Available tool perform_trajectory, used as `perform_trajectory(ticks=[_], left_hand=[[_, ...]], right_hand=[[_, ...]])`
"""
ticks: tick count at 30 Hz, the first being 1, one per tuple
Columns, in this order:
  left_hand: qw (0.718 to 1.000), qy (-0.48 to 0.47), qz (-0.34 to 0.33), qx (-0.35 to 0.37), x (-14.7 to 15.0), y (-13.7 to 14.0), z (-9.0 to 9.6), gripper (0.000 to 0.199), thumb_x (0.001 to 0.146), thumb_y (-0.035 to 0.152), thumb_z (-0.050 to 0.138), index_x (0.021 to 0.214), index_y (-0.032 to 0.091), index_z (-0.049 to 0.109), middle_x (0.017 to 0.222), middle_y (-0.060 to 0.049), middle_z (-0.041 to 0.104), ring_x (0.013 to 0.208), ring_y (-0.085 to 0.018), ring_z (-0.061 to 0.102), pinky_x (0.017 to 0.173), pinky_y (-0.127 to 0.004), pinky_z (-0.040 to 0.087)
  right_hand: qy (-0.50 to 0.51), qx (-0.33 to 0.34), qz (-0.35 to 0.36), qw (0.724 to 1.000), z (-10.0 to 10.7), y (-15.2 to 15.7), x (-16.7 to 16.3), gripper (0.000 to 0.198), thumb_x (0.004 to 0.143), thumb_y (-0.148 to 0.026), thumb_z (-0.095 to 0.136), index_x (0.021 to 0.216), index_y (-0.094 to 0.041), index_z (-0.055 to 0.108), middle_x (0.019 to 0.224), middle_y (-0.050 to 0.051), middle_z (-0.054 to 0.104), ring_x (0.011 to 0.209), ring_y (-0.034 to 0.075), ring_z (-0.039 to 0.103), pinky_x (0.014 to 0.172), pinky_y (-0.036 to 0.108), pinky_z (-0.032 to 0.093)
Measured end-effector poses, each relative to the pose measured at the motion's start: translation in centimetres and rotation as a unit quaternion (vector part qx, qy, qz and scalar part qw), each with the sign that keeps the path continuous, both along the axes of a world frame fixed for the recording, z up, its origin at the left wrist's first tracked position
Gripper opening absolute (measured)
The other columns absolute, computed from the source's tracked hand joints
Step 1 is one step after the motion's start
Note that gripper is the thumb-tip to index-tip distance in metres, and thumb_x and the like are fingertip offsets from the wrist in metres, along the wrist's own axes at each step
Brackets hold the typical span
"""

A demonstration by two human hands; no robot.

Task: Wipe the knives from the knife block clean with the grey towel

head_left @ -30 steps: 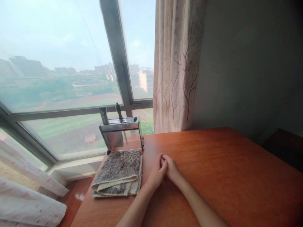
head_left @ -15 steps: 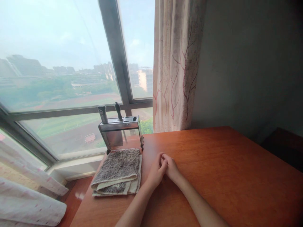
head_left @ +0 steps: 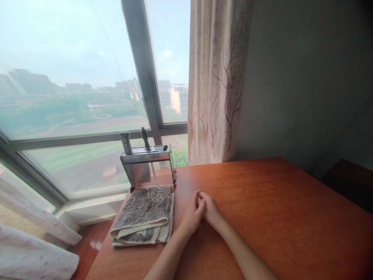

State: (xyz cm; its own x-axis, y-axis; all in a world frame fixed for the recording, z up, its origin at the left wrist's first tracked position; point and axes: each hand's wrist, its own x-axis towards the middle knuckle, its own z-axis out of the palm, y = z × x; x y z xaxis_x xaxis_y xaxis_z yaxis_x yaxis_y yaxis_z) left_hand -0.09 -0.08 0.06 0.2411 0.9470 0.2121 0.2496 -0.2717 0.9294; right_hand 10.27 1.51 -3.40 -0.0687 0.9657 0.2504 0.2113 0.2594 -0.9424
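My left hand (head_left: 193,211) and my right hand (head_left: 211,210) are clasped together over the wooden table (head_left: 262,206). The fingers of both are closed against each other, with no object visible in them. Just left of my left hand lies a folded grey towel (head_left: 142,214) with pale edges. Behind the towel stands a knife block (head_left: 145,156) with a metal top and clear panels. A cleaver (head_left: 126,143) and a slim tool with a rounded dark handle (head_left: 145,138) stick up out of it; the cleaver's broad blade shows through the panel.
A large window (head_left: 72,58) with a grey frame runs behind the table's left side. One curtain (head_left: 215,85) hangs at the back, another curtain (head_left: 35,249) at the lower left. A dark wall (head_left: 291,77) rises behind the right side.
The camera view has shifted very slightly. My hands stay clasped in the same place, and the towel and knife block have not moved on the table.
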Motion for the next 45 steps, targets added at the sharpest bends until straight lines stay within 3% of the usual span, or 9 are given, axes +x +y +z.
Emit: perform_trajectory(ticks=[7,14,18,22,25,28,31,37,45], left_hand=[[1.0,0.018,0.018,0.0,0.0,-0.4,0.2,0.032,0.087,0.03,0.047,0.114,0.015,0.055,0.108,-0.009,0.066,0.101,-0.023,0.059,0.091,-0.035,0.043],[0.973,0.203,0.013,0.109,-2.1,-0.4,1.9,0.045,0.084,0.024,0.051,0.129,0.017,0.051,0.12,-0.013,0.062,0.109,-0.025,0.059,0.093,-0.039,0.045],[0.947,0.26,0.031,0.185,-6.2,0.2,4.3,0.039,0.085,0.026,0.049,0.123,0.021,0.057,0.121,-0.011,0.062,0.112,-0.024,0.058,0.096,-0.04,0.045],[0.916,0.339,0.049,0.21,-12.6,0.8,5.3,0.034,0.086,0.026,0.049,0.116,0.023,0.064,0.121,-0.01,0.064,0.111,-0.025,0.06,0.095,-0.039,0.047],[0.873,0.431,0.069,0.216,-17.7,0.9,4.3,0.032,0.079,0.024,0.054,0.105,0.027,0.072,0.12,-0.008,0.066,0.115,-0.03,0.058,0.1,-0.048,0.043],[0.83,0.508,0.101,0.208,-21.6,0.7,2.2,0.039,0.08,0.026,0.054,0.115,0.036,0.067,0.129,-0.002,0.062,0.127,-0.033,0.048,0.108,-0.061,0.028],[0.816,0.525,0.108,0.215,-23.7,0.4,0.1,0.043,0.083,0.037,0.054,0.126,0.036,0.06,0.139,-0.001,0.053,0.134,-0.032,0.039,0.11,-0.056,0.03],[0.815,0.526,0.092,0.226,-22.5,-0.3,-1.2,0.045,0.088,0.041,0.049,0.133,0.036,0.054,0.145,0.0,0.045,0.136,-0.03,0.037,0.108,-0.052,0.035],[0.828,0.513,0.101,0.2,-13.8,-3.1,-1.6,0.047,0.091,0.034,0.042,0.137,0.039,0.046,0.149,0.003,0.04,0.139,-0.029,0.031,0.108,-0.052,0.036]], right_hand=[[0.004,0.001,0.009,1.0,-0.2,0.1,-0.1,0.027,0.088,-0.039,0.046,0.074,-0.018,0.058,0.069,0.001,0.063,0.064,0.016,0.055,0.055,0.023,0.039],[-0.004,0.008,0.04,0.999,0.6,-0.3,-0.2,0.032,0.087,-0.044,0.05,0.068,-0.018,0.056,0.061,0.001,0.062,0.057,0.014,0.055,0.055,0.023,0.041],[0.009,-0.054,0.059,0.997,1.2,-0.7,-0.4,0.03,0.089,-0.043,0.045,0.072,-0.02,0.054,0.05,-0.003,0.056,0.042,0.012,0.051,0.044,0.021,0.037],[0.02,-0.086,0.054,0.995,1.0,-0.6,-0.7,0.024,0.087,-0.038,0.047,0.072,-0.02,0.052,0.05,-0.003,0.058,0.039,0.011,0.051,0.04,0.02,0.036],[0.022,-0.084,0.048,0.995,0.7,-0.5,-0.8,0.022,0.086,-0.035,0.047,0.071,-0.02,0.052,0.051,-0.002,0.059,0.039,0.01,0.05,0.039,0.019,0.035],[0.025,-0.084,0.045,0.995,0.7,-0.5,-0.9,0.021,0.086,-0.033,0.046,0.071,-0.02,0.052,0.052,-0.002,0.059,0.039,0.01,0.05,0.04,0.018,0.035],[0.022,-0.084,0.043,0.995,0.9,-0.6,-0.9,0.02,0.086,-0.032,0.047,0.072,-0.02,0.052,0.052,-0.002,0.059,0.04,0.01,0.051,0.041,0.019,0.036],[-0.002,-0.062,0.039,0.997,1.1,-0.8,-0.8,0.022,0.089,-0.034,0.045,0.075,-0.02,0.054,0.056,-0.001,0.061,0.045,0.012,0.056,0.045,0.02,0.038],[-0.133,0.029,-0.041,0.99,1.8,-2.0,-0.7,0.018,0.089,-0.032,0.048,0.085,-0.02,0.061,0.076,0.003,0.068,0.069,0.017,0.063,0.066,0.025,0.045]])
